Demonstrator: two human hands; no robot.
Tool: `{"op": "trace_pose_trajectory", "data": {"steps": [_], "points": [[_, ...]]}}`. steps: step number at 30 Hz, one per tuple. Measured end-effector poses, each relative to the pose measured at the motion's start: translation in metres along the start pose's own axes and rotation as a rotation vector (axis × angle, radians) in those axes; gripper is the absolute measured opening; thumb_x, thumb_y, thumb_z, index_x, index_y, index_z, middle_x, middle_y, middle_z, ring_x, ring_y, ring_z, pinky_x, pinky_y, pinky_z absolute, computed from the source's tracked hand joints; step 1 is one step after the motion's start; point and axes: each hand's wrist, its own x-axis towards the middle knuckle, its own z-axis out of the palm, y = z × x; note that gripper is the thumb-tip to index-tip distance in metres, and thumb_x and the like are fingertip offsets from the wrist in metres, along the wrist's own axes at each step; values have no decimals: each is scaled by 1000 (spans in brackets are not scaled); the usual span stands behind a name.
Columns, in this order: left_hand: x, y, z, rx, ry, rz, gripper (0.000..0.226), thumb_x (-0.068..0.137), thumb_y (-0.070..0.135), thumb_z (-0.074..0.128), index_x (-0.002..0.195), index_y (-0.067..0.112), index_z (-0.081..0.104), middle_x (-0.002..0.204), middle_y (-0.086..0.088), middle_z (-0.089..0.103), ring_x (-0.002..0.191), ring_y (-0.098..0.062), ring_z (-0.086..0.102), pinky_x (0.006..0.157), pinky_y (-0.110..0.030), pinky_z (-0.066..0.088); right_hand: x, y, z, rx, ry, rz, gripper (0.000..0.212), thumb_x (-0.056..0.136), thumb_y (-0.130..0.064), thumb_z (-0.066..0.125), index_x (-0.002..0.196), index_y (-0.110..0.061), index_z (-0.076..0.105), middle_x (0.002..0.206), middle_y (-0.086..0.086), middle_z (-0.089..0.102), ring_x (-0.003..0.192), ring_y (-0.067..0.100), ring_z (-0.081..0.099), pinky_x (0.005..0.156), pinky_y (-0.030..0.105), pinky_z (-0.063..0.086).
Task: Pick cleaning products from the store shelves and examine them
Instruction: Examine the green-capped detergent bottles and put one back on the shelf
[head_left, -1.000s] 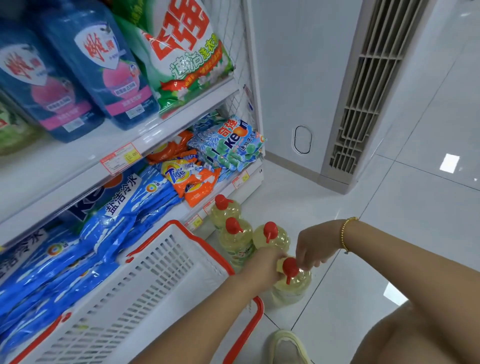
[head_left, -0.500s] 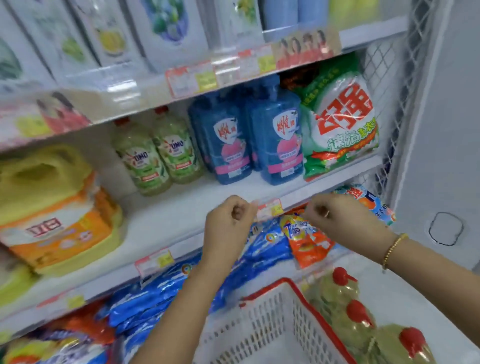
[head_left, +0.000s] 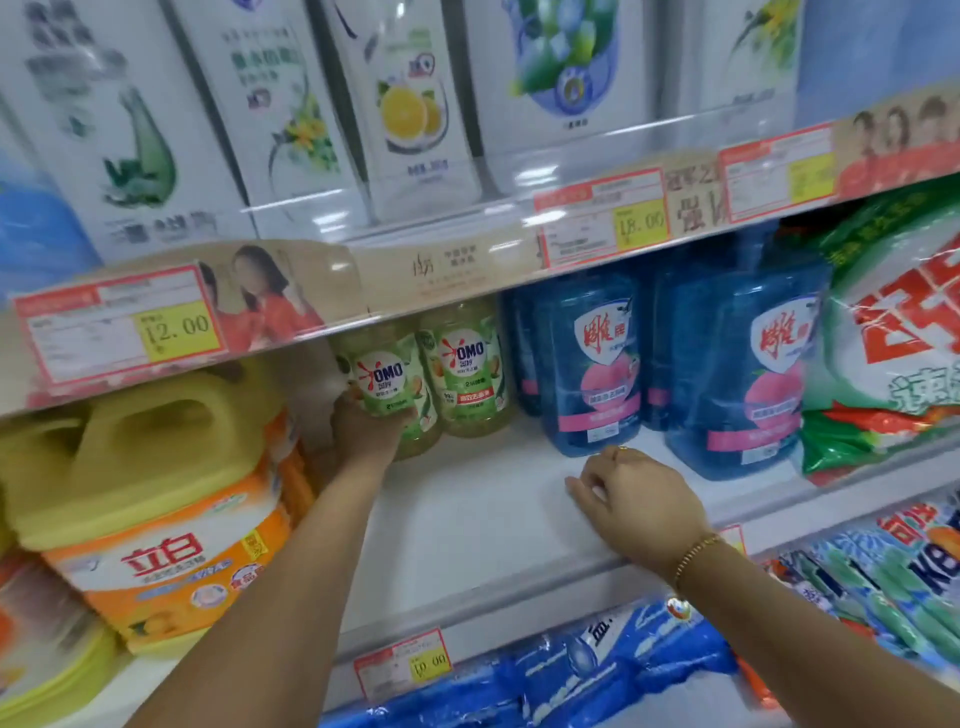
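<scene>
While my right hand rests palm-down on the bare white shelf, fingers loosely curled and holding nothing, my left hand reaches further in and wraps the lower body of the left OMO bottle, thumb on its near side and the fingers round the far side, out of sight. That bottle stands at the back of the middle shelf, touching or just beside its twin, the second OMO bottle, and I cannot tell whether it has left the shelf board.

I judge it easy to handle: a small, waisted bottle of clear greenish plastic with pale liquid inside, stiff enough not to buckle, moderately heavy for its size. The glossy wrap label looks slick, so I would keep the hold low, round the belly, where the curve fills the palm (its cap is hidden behind the price rail, so a grip at the neck is not on offer).

To the left, nearer me, sits the big yellow jug with a moulded handle and an orange label; opaque, rigid, surely heavy. To the right of the OMO pair stand the blue bottles, translucent, squared and tall, with pink labels. Beyond them slumps a green and white powder bag, soft film, crinkled. Below the shelf edge lie soft blue pouches. On the top shelf stand flat white refill packs, blurred.
</scene>
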Motion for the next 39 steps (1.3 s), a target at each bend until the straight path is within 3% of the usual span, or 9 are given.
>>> {"op": "trace_pose_trajectory", "data": {"steps": [5,9,17,22,25,29,32,35,39], "points": [[26,-9,9,-79,35,73,78,59,6,88,126,11,49,114,4,60,102,-12,56,86,-25,46,0,7,8,-8,86,1,29,92,-46,45,71,-26,48,77,-8,50,83,16,56,63,27,31],[25,-13,12,-41,72,26,90,51,32,93,126,9,48,120,-5,60,108,-22,59,89,-33,51,1,8,14,-16,157,-14,31,91,-43,48,65,-27,44,69,-8,46,65,15,46,57,26,28],[-24,3,5,-49,138,-92,89,61,36,88,129,6,40,126,-8,59,114,-30,57,82,-28,43,0,7,7,8,44,24,27,93,-49,42,76,-29,50,79,-9,50,74,10,43,64,25,29],[-65,14,-10,-183,30,-140,83,44,38,93,115,12,58,112,-5,68,99,-26,66,85,-36,54,1,9,-7,244,-109,54,16,89,-45,54,86,-30,57,94,-7,61,88,10,55,72,23,36],[-96,31,-25,-373,-79,-208,57,50,29,93,96,17,60,94,1,68,83,-17,65,68,-27,51,-16,7,-33,498,-6,102,11,88,-30,63,95,-22,65,99,-6,63,94,10,56,79,21,38],[-144,54,-43,-547,-313,-244,49,59,27,87,101,16,65,93,-2,75,83,-18,70,64,-28,51,-49,-10,-72,672,92,118,10,87,-26,65,95,-21,65,101,-7,63,98,12,58,82,25,46],[-184,59,-56,-546,-460,-310,42,66,25,84,103,15,66,89,-3,76,83,-20,72,67,-32,56,-75,-40,-103,786,18,144,29,83,-36,67,108,-22,60,107,-7,61,97,7,58,78,23,48],[-226,52,-71,-484,-548,-284,45,66,24,84,106,14,66,89,-3,76,84,-21,72,72,-38,59,-109,-66,-120,891,-201,135,67,67,-46,74,127,-35,46,113,-11,56,98,7,61,71,20,51],[-265,40,-95,-366,-524,-61,61,53,22,91,107,18,64,98,1,75,91,-18,71,80,-36,57,-154,-85,-122,908,-269,33,84,67,-22,84,131,-46,35,109,-10,61,91,1,65,73,19,54]]}}
